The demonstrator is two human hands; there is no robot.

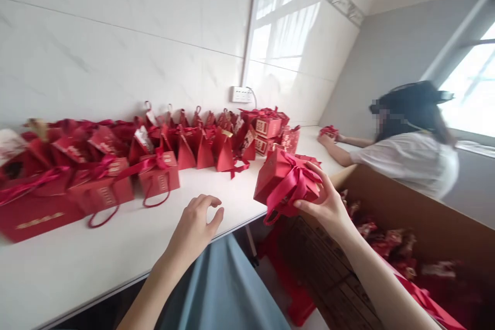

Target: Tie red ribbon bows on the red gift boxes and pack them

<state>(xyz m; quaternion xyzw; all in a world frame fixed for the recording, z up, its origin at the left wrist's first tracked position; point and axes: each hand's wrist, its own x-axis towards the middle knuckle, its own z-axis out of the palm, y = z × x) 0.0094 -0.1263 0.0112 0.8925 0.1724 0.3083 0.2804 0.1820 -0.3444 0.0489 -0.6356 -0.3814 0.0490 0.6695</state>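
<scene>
A red gift box [266,178] with a pink ribbon bow is held in my right hand [328,201], the thumb and fingers on its right side. It hangs tilted over the table's front edge, and a red cord handle dangles beneath it. My left hand [199,216] hovers above the white table [154,237], holding nothing, with thumb and fingers curved apart. Left of that hand stands a small red gift box [159,180] with a ribbon and cord handle. Larger red boxes [42,211] continue along the table to the left.
Triangular red boxes [204,147] line the wall, beside stacked boxes [266,129]. An open cardboard carton [425,227] with red packages stands at right. Below is a red stool [286,278]. A person in a white top [410,165] handles a red item at the table's far end.
</scene>
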